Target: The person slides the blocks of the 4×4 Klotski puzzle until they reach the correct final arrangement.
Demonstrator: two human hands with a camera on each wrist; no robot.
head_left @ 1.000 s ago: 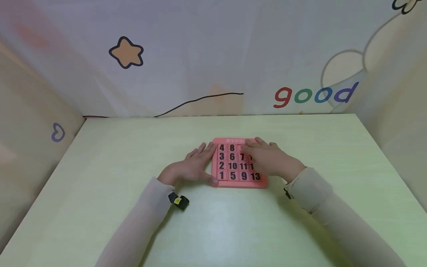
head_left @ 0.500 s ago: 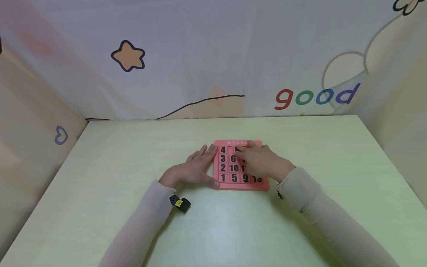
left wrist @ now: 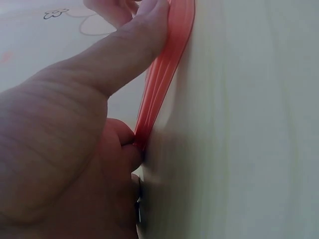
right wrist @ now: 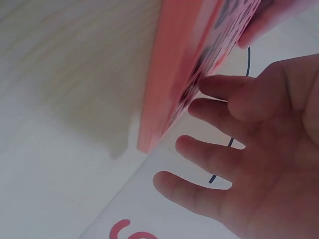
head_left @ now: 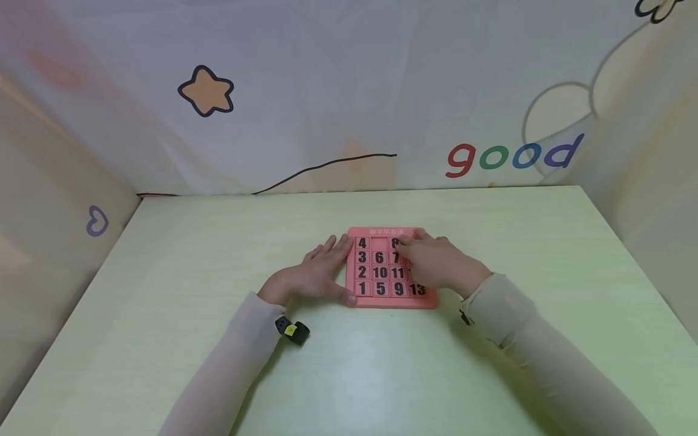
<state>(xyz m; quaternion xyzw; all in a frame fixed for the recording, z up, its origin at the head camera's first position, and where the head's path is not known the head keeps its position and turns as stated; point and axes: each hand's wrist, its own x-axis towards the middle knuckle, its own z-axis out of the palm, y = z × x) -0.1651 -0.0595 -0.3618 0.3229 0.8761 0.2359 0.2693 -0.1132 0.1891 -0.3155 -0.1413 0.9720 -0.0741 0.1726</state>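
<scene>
A pink sliding number puzzle (head_left: pixel 388 301) lies flat on the table. Its top row shows the 4 tile (head_left: pixel 362 243), then a bare slot (head_left: pixel 378 243), then the 8 tile (head_left: pixel 395 243). My left hand (head_left: pixel 313 275) steadies the board's left side, fingers spread along the edge and thumb at the near left corner. Over the right part of the board my right hand (head_left: pixel 444 263) touches the 8 tile with a fingertip, covering most of the right column. In the right wrist view, the fingers (right wrist: pixel 209 154) are extended and spread beside the board.
The pale green table (head_left: pixel 349 369) stretches around the board on every side. A printed cloth wall (head_left: pixel 305 97) with a star and the word "good" stands behind it, with cloth on both sides too. A dark device (head_left: pixel 292 330) sits on the left wrist.
My right hand moved left over the 8 tile, then back right. The 8 tile slid from the second to the third slot of the top row. My left hand stayed put.
</scene>
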